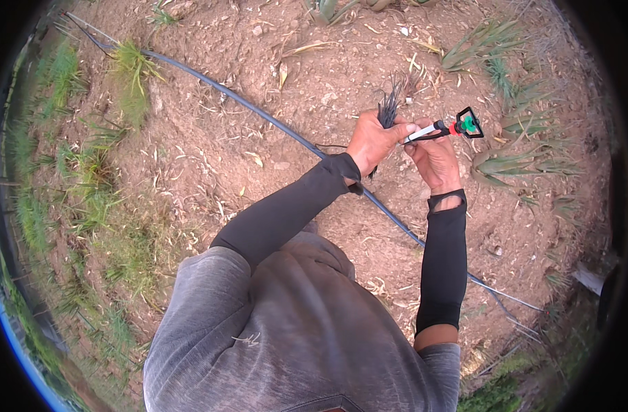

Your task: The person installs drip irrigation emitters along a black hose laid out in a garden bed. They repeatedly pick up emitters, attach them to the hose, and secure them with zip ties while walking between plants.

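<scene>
My left hand [372,143] is closed round a bundle of thin black strips [388,110] that look like cable ties, their ends fanning out above and below the fingers. Its thumb and fingertips meet the lower end of a small sprinkler [425,132]. My right hand [437,163] grips that sprinkler from below, its fingers partly hidden behind it. The sprinkler has a white tube, black and red joints, and a square black frame with a green part inside, tilted up to the right. A thin dark line runs from near my left wrist toward the hose.
A dark hose [259,113] crosses the bare soil diagonally, passing below my forearms. Spiky aloe-like plants [520,163] grow at the right and top. Grass [132,69] covers the left side. Dry leaves and small stones lie scattered about. Pale sticks [527,329] lie at the lower right.
</scene>
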{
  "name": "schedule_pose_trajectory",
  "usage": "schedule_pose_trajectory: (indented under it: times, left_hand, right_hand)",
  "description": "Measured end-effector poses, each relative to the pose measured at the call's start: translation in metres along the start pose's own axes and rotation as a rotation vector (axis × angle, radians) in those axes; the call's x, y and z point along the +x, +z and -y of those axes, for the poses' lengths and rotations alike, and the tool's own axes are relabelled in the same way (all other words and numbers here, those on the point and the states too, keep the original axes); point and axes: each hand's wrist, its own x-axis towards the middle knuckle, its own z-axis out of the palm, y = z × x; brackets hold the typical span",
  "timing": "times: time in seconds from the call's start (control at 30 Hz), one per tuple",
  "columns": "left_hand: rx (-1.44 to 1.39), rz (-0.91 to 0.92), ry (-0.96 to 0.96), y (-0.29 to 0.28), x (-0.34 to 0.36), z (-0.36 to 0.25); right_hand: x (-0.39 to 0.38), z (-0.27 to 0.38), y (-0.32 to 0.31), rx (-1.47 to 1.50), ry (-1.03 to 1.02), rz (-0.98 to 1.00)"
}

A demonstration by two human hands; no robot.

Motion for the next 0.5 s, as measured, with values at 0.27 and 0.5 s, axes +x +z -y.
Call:
schedule_pose_trajectory:
  times: [0.27,0.5]
  left_hand:
    - [0.035,-0.082,0.027,0.006,0.0,0.0]
    - [-0.035,-0.16,0.0,0.01,-0.005,-0.006]
  right_hand:
    - [0.005,-0.002,-0.021,-0.273,-0.093,-0.032]
    - [0.003,-0.001,-0.011,-0.315,-0.112,-0.084]
